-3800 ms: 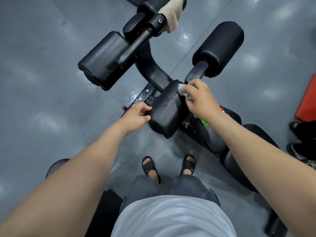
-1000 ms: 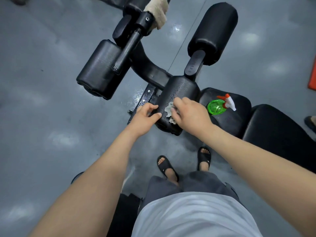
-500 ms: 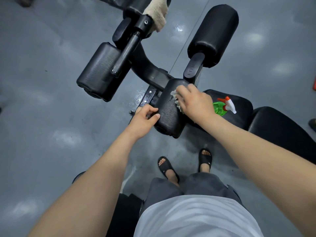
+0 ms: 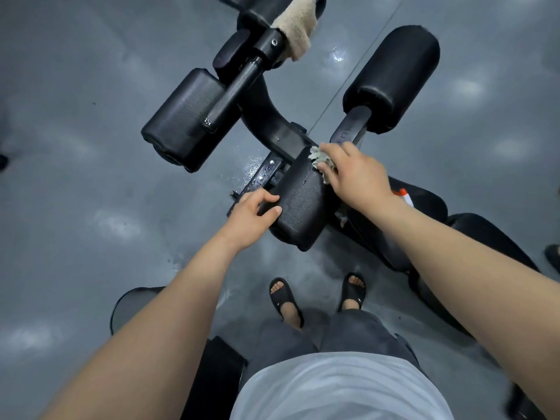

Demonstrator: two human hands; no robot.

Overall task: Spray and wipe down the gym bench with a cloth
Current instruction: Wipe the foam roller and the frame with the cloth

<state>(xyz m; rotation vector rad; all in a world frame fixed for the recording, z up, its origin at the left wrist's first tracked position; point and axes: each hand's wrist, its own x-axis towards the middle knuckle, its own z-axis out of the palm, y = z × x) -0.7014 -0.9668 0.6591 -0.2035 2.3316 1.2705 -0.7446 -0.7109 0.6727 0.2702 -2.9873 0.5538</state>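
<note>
pad (image 4: 300, 204) black, speckled sheen | cloth (image 4: 318, 157) pale, crumpled, in right hand (image 4: 354, 174) grip | left hand (image 4: 251, 218) grips pad end

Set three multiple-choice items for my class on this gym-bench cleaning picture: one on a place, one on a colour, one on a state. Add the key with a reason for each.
1. Where is the beige fluffy towel?
A. on the floor
B. draped over the black metal bar at the top
C. on the person's lap

2. What colour are the person's open-toed sandals?
A. red
B. white
C. black

3. What is the left hand doing?
A. gripping the side of the black foam roller pad
B. lying flat on the floor
C. holding a spray bottle

Key:
1 B, the towel hangs over the bar.
2 C, both sandals are black.
3 A, its thumb and fingers curl round the pad, while the right hand holds the pale crumpled cloth against it.
</note>
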